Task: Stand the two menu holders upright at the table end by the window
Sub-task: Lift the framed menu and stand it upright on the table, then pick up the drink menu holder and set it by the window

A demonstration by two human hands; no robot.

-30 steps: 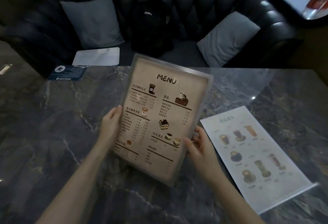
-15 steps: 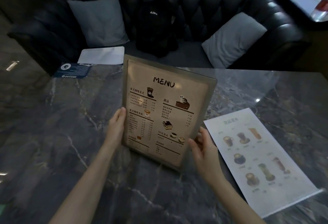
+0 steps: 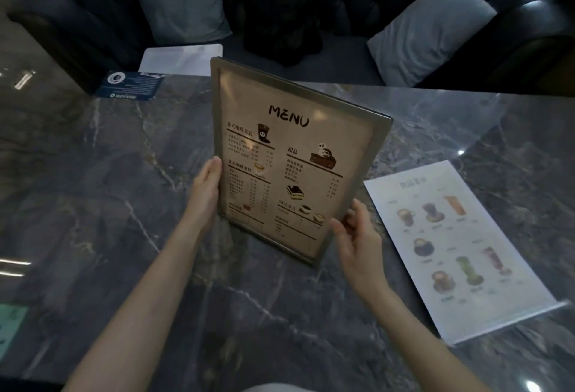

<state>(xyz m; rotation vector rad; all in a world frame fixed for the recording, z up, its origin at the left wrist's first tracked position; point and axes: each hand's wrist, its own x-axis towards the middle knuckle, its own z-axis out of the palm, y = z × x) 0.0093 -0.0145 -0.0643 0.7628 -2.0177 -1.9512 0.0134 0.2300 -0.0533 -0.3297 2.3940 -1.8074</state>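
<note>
the brown menu holder [image 3: 289, 161] stands nearly upright mid-worktop [image 3: 93, 189], gripped at its lower side edges by the left hand [image 3: 207, 192] and right hand [image 3: 357, 236], fingers wrapped on the frame. the white menu holder [image 3: 460, 245] lies flat just right.

Dim, cool light throughout. Pale glare washes the far right part of the marble table [image 3: 93, 192], with small bright glints at its left edge and one near its right side. The sofa [image 3: 357, 3] behind falls into deep shadow. Wide-angle bending curves the table's far edge. The white drinks menu [image 3: 460, 245] looks soft, perhaps motion-blurred; its print is unreadable.
</note>
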